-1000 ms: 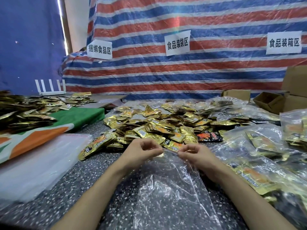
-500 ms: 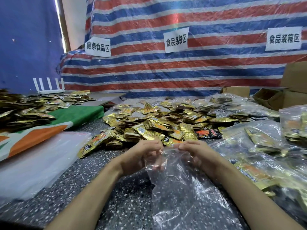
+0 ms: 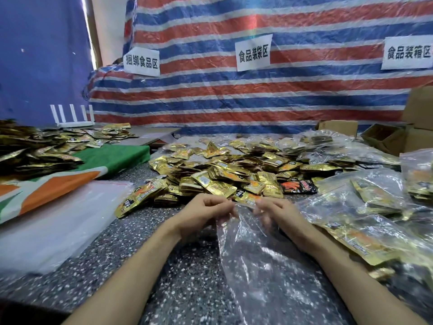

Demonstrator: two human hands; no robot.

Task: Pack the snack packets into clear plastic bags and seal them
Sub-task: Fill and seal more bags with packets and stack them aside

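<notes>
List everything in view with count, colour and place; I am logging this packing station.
empty bag: one, clear, lying on the speckled grey table, nearest
snack packets: many, gold, heaped mid-table
black packet: one, black and red, heap's right edge
filled bags: several, clear, right side
bag stack: one, clear, left
cloth: one, green, white and orange, far left
boxes: several, brown, far right
signs: three, white, on the striped tarp
hands: two; left hand and right hand pinch the empty bag's mouth

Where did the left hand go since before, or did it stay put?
No, it hardly moved. The left hand still pinches the bag beside the gold pile, just as far left of the black packet as before.
</notes>
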